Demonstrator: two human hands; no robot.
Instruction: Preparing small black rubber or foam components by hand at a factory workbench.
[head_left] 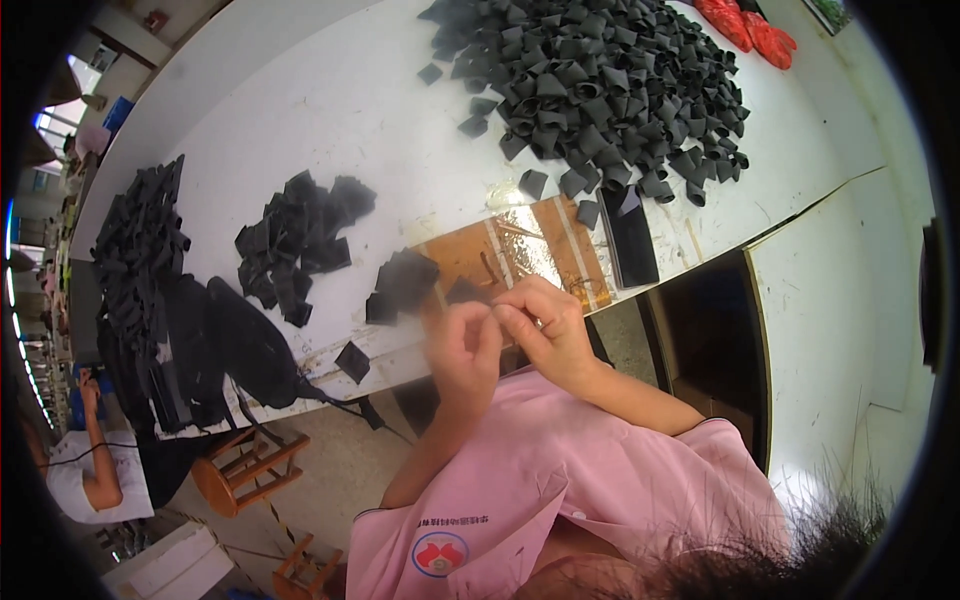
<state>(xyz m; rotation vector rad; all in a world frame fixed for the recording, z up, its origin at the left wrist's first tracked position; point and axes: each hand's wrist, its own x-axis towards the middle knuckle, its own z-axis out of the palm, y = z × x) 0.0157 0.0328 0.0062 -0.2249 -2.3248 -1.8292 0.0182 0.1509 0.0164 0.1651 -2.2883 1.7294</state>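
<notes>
My left hand (458, 345) and my right hand (548, 328) meet at the near edge of a white table (330, 110), over a brown taped board (520, 248). The left hand is motion-blurred, and a small black piece (466, 292) sticks up from its fingertips. The right hand's fingers are pinched together against the left hand's fingers. Whether they also grip the piece is hidden. A small heap of black pieces (400, 283) lies just left of the hands.
A big pile of folded black pieces (600, 90) covers the far right of the table, with a smaller pile (300, 240) and a stack (140, 250) at the left. A flat black slab (630, 238), red items (745, 25), a black corded tool (250, 345), a wooden stool (245, 470) and another person (85, 475) are around.
</notes>
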